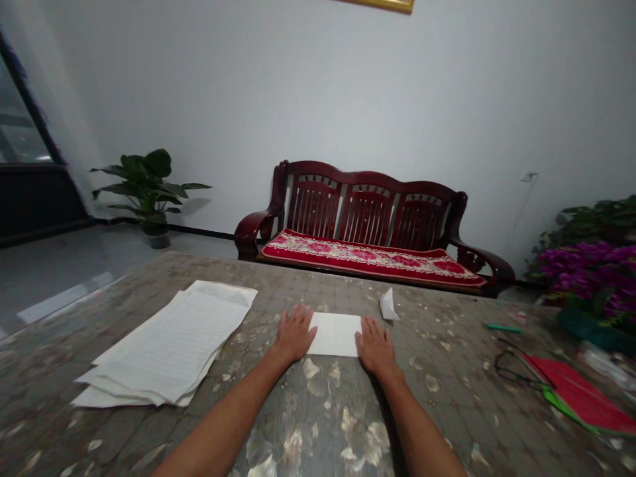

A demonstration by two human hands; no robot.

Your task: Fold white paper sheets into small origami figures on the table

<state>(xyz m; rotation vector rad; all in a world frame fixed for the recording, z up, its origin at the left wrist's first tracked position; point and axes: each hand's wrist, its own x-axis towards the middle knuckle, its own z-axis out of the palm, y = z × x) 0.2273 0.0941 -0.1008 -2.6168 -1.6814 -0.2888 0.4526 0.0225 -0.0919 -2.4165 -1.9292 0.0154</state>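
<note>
A small white rectangle of paper [334, 335] lies flat on the patterned tablecloth between my hands. My left hand [295, 332] rests on its left edge, fingers stretched out flat. On the right edge lies my right hand [376, 344], also flat with its fingers extended. Faint lines run across the sheet. Just beyond my right hand stands a small folded white paper piece [388, 305]. To the left, a loose stack of lined paper sheets [173, 348] is spread at a slant.
On the right lie a green pen [503, 328], eyeglasses [519, 370] and a red folder or booklet [586, 394]. Purple flowers [591, 275] stand at the far right. Past the table are a wooden bench [370, 199] and a potted plant [149, 185].
</note>
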